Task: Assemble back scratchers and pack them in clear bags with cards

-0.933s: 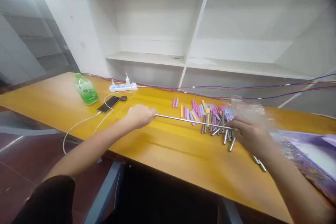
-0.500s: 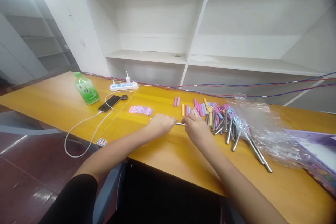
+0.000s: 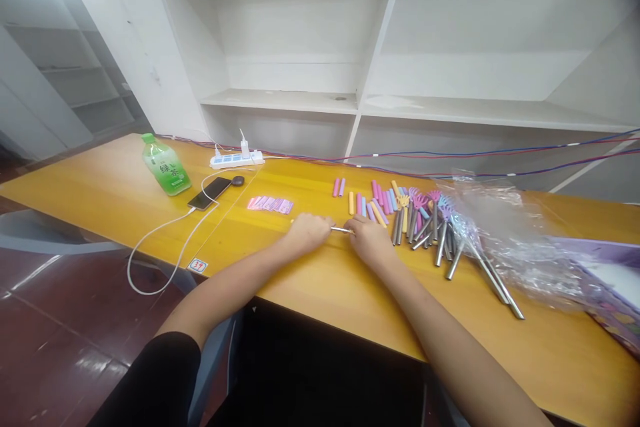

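Note:
Above the wooden table, my left hand (image 3: 310,232) and my right hand (image 3: 369,237) are both closed on a thin silver metal rod (image 3: 341,229). A short length of the rod shows between them; its two ends are hidden in my fingers. Right of my right hand lies a heap of back scratchers (image 3: 434,223) with metal tubes and small coloured claw heads. Pink, yellow, blue and purple sleeves (image 3: 380,197) lie just beyond that hand. Left of my left hand is a row of small pink and purple cards (image 3: 271,204).
Clear plastic bags (image 3: 520,247) and a purple box (image 3: 605,253) lie at the right. Toward the left are a green tea bottle (image 3: 167,167), a phone (image 3: 210,193) on a white cable, and a power strip (image 3: 235,159). White shelves (image 3: 285,99) stand behind the table (image 3: 320,300).
The view has shifted slightly. My hands keep hold of the rod, and my right hand seems to sit a little lower and flatter. Nothing else has visibly moved.

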The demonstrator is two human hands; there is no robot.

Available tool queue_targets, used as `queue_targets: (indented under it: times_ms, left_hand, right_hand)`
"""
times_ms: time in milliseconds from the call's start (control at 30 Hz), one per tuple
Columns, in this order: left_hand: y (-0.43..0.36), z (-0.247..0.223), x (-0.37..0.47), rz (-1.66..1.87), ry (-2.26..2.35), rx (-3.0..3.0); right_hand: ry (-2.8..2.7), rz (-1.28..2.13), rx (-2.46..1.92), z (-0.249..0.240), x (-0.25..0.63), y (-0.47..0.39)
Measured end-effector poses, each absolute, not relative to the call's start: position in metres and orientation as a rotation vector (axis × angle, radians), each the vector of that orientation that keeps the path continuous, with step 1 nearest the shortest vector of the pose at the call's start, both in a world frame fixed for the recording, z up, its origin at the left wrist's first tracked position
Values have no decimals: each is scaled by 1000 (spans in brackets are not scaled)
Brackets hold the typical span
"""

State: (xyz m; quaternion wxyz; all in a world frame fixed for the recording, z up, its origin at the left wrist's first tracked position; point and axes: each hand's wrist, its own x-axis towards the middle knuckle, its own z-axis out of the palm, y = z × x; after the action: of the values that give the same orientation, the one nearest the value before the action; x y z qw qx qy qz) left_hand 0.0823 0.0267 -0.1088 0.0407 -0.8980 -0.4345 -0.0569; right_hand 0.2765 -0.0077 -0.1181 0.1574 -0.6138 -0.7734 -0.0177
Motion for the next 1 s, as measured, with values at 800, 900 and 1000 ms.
queue_targets:
  times_ms: [800,900,1000]
  left_hand:
    - [36,-104,65,-324,-1278,-2943]
    - [33,-107,69,-338,-1273,-2958]
    - [32,-111,72,-336,-1268,-2971]
  right_hand:
    - [-1993,-131,-1906,-66,401,-8]
    - [-1629,-285,-2312,-59,454,3]
    - [-1426,-359,-2442,-66,478,13]
